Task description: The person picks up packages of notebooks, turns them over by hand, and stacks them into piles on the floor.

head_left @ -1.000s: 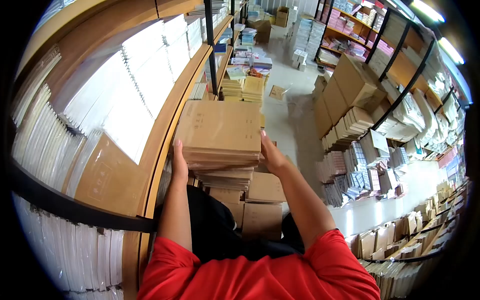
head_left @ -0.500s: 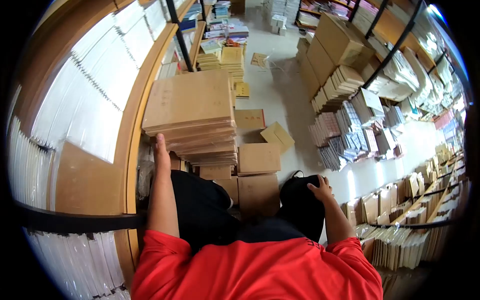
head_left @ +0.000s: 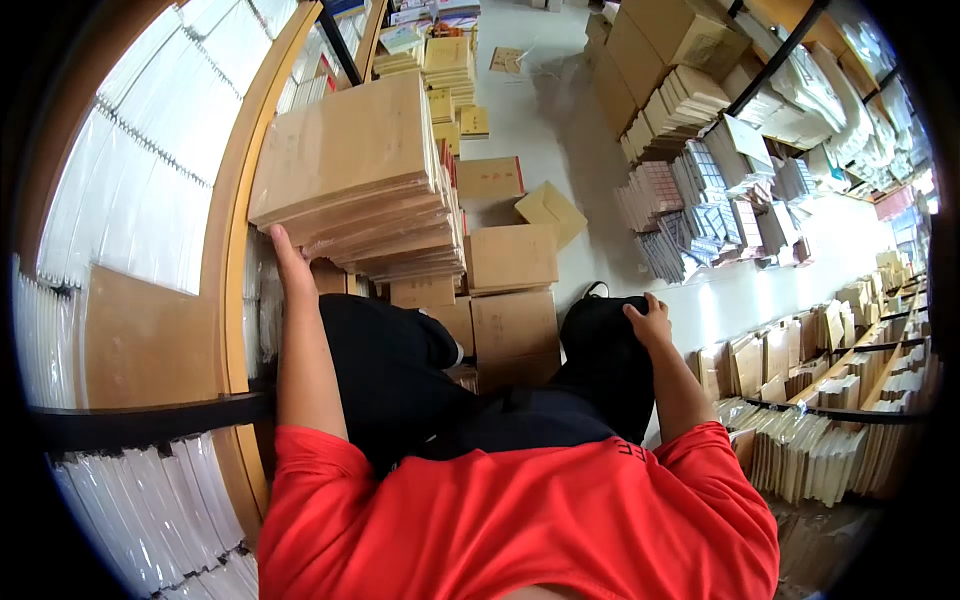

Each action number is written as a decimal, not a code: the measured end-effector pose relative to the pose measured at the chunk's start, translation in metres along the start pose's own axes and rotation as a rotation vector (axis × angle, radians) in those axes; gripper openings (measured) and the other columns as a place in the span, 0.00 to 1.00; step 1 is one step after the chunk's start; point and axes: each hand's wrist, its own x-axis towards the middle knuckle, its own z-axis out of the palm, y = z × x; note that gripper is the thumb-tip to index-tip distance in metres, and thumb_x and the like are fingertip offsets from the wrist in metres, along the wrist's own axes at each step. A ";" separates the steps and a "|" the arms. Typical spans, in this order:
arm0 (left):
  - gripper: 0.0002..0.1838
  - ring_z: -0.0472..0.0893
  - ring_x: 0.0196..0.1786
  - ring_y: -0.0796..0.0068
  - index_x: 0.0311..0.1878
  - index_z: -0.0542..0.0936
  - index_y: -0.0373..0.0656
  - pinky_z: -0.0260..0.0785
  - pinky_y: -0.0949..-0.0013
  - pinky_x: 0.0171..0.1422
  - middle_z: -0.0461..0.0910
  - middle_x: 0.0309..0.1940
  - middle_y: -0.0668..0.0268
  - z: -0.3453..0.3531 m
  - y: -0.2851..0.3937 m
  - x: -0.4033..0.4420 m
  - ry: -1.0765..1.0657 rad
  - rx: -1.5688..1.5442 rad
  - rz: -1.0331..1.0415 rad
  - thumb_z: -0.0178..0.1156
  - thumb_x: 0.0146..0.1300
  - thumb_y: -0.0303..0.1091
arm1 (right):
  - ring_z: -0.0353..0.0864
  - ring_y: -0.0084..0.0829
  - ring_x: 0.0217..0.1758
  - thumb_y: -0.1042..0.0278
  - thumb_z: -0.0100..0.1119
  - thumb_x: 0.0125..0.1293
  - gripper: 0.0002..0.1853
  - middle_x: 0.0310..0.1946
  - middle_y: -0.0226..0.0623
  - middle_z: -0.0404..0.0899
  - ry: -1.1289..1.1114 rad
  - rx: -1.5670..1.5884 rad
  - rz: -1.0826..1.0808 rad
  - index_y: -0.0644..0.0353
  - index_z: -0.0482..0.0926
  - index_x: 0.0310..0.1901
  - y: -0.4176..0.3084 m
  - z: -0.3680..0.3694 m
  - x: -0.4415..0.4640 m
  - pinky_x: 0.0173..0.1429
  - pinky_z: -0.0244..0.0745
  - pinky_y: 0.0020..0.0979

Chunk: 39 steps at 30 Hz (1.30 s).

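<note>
My left hand is at the near left corner of a tall stack of flat brown cardboard packs. Its thumb lies along the stack's edge; the other fingers are mostly hidden and seem curled under the lower packs. Clear plastic film glints on the packs, and their right edges are uneven. My right hand rests on my right knee, thumb apart from the fingers, holding nothing. Between my legs, a brown carton sits on top of another brown box.
Shelves of white plastic-wrapped packs stand close on my left. Yellow booklets and a tan envelope lie ahead. On the right are big cartons, bundled books and a low rack of brown folders.
My view has tilted down, so most things sit higher in the frame. The stack and my left hand appear slightly farther left. My right hand stays on my knee.
</note>
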 end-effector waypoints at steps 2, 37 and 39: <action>0.54 0.62 0.81 0.57 0.84 0.53 0.40 0.55 0.54 0.83 0.60 0.81 0.54 0.000 0.002 -0.001 -0.049 -0.066 0.035 0.47 0.73 0.76 | 0.69 0.58 0.77 0.35 0.65 0.63 0.44 0.79 0.48 0.63 -0.021 -0.004 0.006 0.46 0.69 0.77 0.001 0.002 0.003 0.78 0.67 0.51; 0.59 0.56 0.83 0.54 0.85 0.52 0.46 0.51 0.45 0.80 0.54 0.84 0.57 -0.011 -0.003 0.007 -0.032 -0.173 -0.060 0.39 0.67 0.85 | 0.71 0.57 0.74 0.35 0.67 0.62 0.42 0.76 0.46 0.67 0.012 0.005 0.062 0.44 0.72 0.75 -0.008 -0.006 -0.019 0.77 0.69 0.50; 0.59 0.54 0.85 0.54 0.86 0.51 0.45 0.49 0.45 0.82 0.53 0.85 0.56 -0.012 -0.008 0.011 -0.013 -0.167 -0.040 0.38 0.67 0.85 | 0.71 0.56 0.74 0.34 0.66 0.61 0.42 0.77 0.43 0.65 0.006 -0.004 0.056 0.42 0.71 0.75 -0.001 -0.002 -0.012 0.76 0.70 0.51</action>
